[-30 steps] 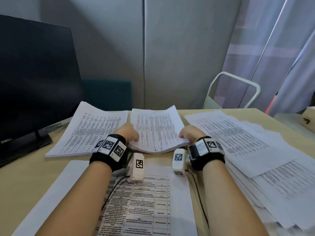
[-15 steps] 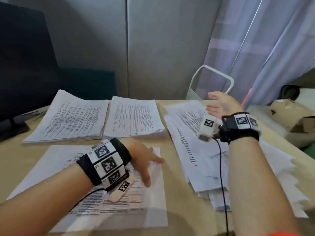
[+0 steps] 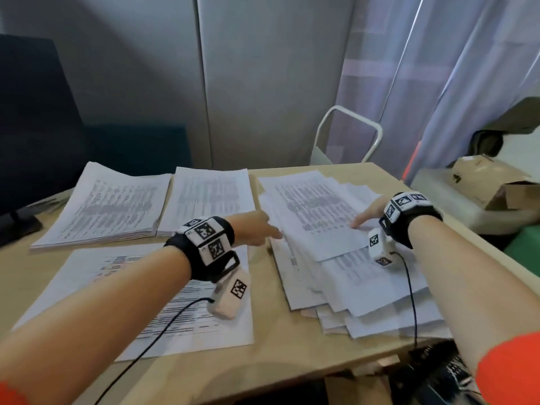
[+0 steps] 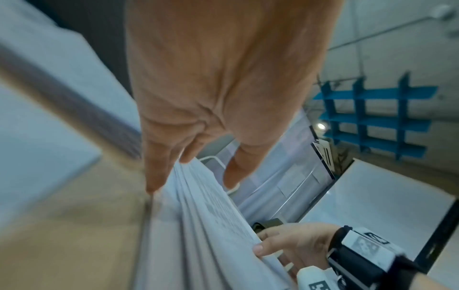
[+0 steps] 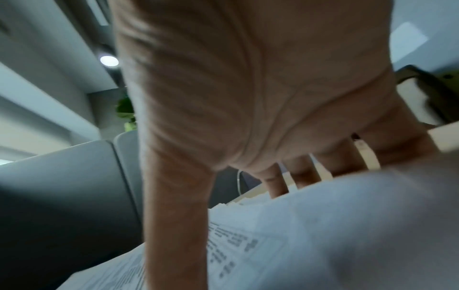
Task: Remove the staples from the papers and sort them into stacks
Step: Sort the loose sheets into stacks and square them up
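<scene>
Both hands on the messy pile of papers (image 3: 336, 258) at the right of the desk (image 3: 292, 355). Left hand (image 3: 254, 229) reaches across to the pile's left edge; in the left wrist view its fingers (image 4: 159, 172) are nearly straight, tips touching the sheet edges, thumb above the top of the pile, nothing clamped. Right hand (image 3: 369, 213) lies on the top sheet at the pile's far right side: thumb (image 5: 176, 215) straight, pressed flat on the printed page, other fingers extended over the far edge. Whether those fingers hook under the sheet is hidden, so I cannot tell if it has a real hold.

Left of the left hand: two neat stacks (image 3: 157, 206) side by side at the back, and a single printed sheet (image 3: 163, 299) under the left forearm.

Versus half a second ago: right hand was raised above the pile, now down on it; left hand was resting on the near printed sheet, now moved over to the pile's edge.
</scene>
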Demonstrator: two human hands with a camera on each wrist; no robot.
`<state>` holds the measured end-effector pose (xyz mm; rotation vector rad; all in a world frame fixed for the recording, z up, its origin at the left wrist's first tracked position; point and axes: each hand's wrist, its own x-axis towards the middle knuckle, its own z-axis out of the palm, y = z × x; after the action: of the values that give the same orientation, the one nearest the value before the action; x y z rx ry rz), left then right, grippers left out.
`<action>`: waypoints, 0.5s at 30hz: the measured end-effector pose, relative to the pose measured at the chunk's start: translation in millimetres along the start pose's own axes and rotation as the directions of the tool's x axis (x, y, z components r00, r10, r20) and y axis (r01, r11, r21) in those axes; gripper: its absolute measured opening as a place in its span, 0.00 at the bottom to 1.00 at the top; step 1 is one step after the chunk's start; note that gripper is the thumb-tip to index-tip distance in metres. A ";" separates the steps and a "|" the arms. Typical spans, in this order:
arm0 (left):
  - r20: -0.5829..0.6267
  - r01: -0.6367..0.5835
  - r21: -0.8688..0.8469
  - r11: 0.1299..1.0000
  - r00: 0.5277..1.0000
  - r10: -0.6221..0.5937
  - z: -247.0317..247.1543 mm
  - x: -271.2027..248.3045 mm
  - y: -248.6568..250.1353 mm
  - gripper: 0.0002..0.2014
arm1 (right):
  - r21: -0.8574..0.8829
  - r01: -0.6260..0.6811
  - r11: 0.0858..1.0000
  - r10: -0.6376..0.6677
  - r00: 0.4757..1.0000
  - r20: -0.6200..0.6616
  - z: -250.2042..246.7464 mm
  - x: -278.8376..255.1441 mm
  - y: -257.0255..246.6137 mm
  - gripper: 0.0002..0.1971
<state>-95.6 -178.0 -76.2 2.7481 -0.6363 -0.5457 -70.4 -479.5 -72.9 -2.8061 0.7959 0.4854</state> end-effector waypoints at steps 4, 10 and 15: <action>-0.077 0.110 -0.362 0.926 0.986 -0.148 19.1 24.0 22.3 0.22 | -0.003 0.049 0.999 -0.049 0.998 0.050 1.5 -7.1 13.5 0.37; -0.030 0.198 -0.759 0.621 0.941 -0.337 32.9 39.8 30.2 0.22 | 0.464 0.213 0.860 -0.291 0.951 0.101 27.4 -4.6 32.5 0.18; -0.189 -0.117 -0.950 0.290 0.954 -0.235 13.8 31.0 25.9 0.20 | 0.817 0.427 0.388 -0.430 0.868 -0.249 25.1 -38.1 23.8 0.22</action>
<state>-85.0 -217.3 -89.0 1.5726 -0.0136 -0.3216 -120.3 -474.8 -84.6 -1.8931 0.1406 -0.0400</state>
